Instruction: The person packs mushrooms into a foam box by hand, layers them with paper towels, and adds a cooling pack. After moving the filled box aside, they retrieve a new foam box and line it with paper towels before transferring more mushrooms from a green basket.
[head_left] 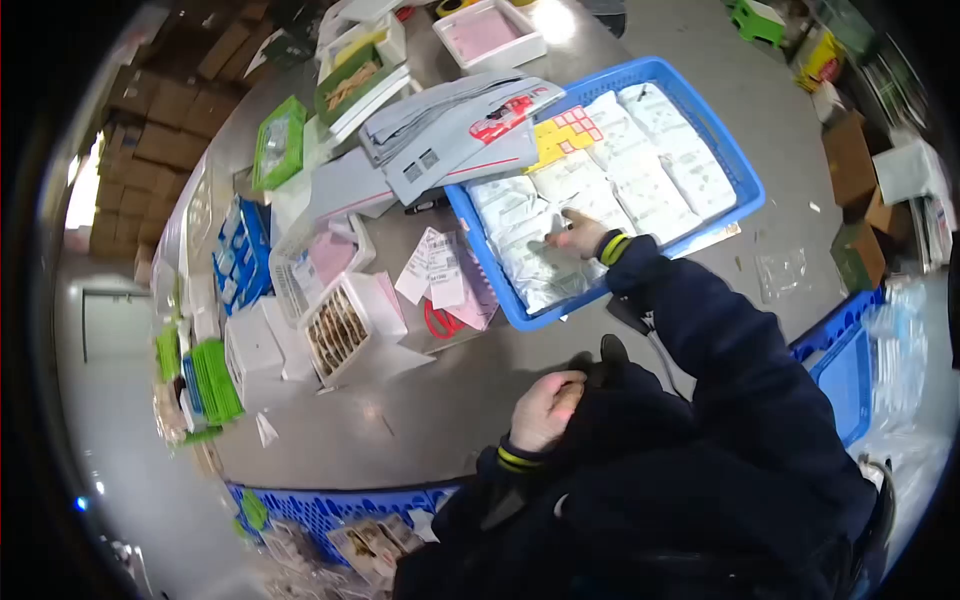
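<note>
My right hand (577, 237) reaches into a blue plastic basket (745, 190) and rests on the white printed packets (640, 190) that lie there in rows. Its thumb and a finger are apart, with no packet lifted. A yellow sheet with a red grid (565, 138) lies on the packets at the far left of the basket. Close to my body, at the table's near edge, my left hand (543, 411) is closed with its fingers curled in. Whatever it may hold is hidden.
Left of the basket, grey mailing bags (455, 130) are stacked on the metal table (390, 420). Nearer lie printed labels (445, 265), red-handled scissors (441, 320) and a white box of brown pieces (337, 333). Cardboard boxes (850, 170) stand at the right.
</note>
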